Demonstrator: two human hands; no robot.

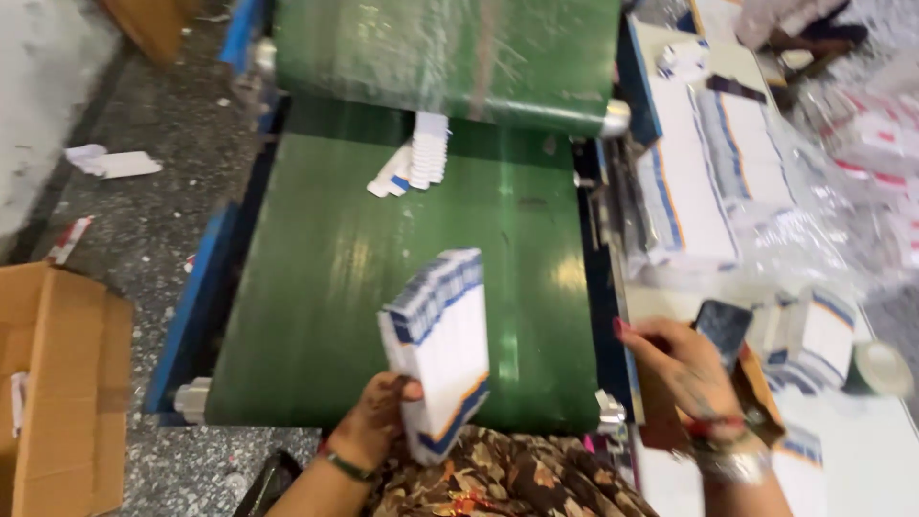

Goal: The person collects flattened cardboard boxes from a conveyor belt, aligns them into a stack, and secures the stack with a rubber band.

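I'm looking down on the left hand (375, 421) now; its grip is closed around the lower end of a stack of flat white cartons (437, 347), thumb across the front face, the stack standing nearly upright and tipped slightly to the right; it sits above the near end of the green conveyor belt (316, 278), clear of the belt's surface as far as I can tell; the cartons are white card with blue bands at the top and a blue and orange edge at the bottom, pressed tight together; the right hand (684, 369) is off to the side over the white bench (862, 460), fingers loosely spread, beside a dark phone (723, 330); I cannot tell whether it actually grips it; further up the belt lies a second fanned row of cartons (414, 163), well apart from the held stack; nothing lies between them on the glossy belt; on the bench, bundles of cartons in clear plastic wrap (708, 182), a roll of tape (876, 369) at the right edge; a brown cardboard box (57, 383) on the speckled floor at left.
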